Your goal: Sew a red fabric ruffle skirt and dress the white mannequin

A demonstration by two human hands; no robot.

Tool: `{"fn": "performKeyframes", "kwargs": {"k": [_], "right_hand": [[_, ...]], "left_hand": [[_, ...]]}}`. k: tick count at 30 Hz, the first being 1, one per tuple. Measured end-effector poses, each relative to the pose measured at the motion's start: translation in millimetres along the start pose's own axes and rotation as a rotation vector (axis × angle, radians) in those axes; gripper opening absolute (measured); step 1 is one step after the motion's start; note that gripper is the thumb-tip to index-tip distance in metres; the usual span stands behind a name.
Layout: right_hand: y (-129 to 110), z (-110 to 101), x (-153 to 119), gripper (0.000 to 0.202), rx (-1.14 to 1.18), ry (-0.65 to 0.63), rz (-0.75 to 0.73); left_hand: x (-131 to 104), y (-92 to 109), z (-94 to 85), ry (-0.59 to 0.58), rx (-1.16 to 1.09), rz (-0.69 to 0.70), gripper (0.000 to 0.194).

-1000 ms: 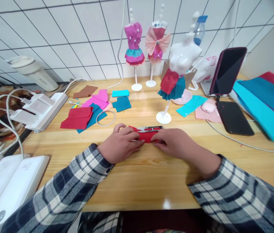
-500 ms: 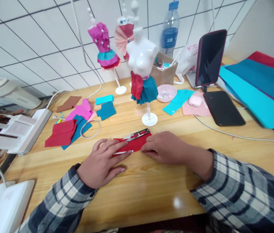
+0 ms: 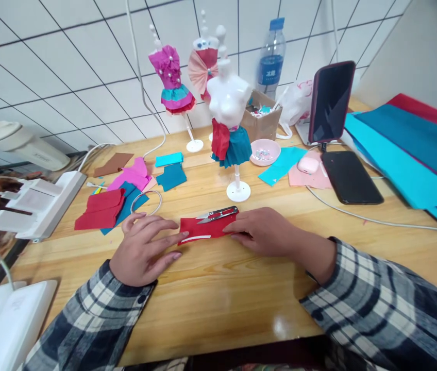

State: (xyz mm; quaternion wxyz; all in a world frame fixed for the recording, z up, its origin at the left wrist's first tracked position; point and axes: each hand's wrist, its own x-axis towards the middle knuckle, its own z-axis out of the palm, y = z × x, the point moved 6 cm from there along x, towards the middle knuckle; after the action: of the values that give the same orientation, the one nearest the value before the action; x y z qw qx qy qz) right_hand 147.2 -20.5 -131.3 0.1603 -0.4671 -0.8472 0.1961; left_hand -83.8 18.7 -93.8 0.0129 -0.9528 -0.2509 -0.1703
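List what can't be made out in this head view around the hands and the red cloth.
- Right hand: its fingertips on the red cloth are tucked under, so the grip is unclear.
- Cloth's right end: hidden by that hand.
- Snips: too small to tell whether the blades are closed.
- Left hand: the palm hides the table beneath it.
- Bowl: contents too small to tell.

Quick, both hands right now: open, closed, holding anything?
Left hand: open, fingers spread flat on the table, fingertips at the left end of the red paper piece.
Right hand: open, palm down, pressing the paper's right end; gripping nothing.
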Motion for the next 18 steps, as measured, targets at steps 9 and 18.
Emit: {"fn": "performKeyframes", "kwargs": {"k": [9,18], "right_hand": [[3.9,1.0,-0.5,0.026,0.087,0.076,0.054],[-1.8,-4.2,-1.1,0.026,0.115,0.133,0.061]], "left_hand": [[-37.4,-115.0,3.4,-0.083,0.225,-0.474,0.026],[-30.2,-106.8,0.1,0.030,0.195,-0.574,0.023]]}}
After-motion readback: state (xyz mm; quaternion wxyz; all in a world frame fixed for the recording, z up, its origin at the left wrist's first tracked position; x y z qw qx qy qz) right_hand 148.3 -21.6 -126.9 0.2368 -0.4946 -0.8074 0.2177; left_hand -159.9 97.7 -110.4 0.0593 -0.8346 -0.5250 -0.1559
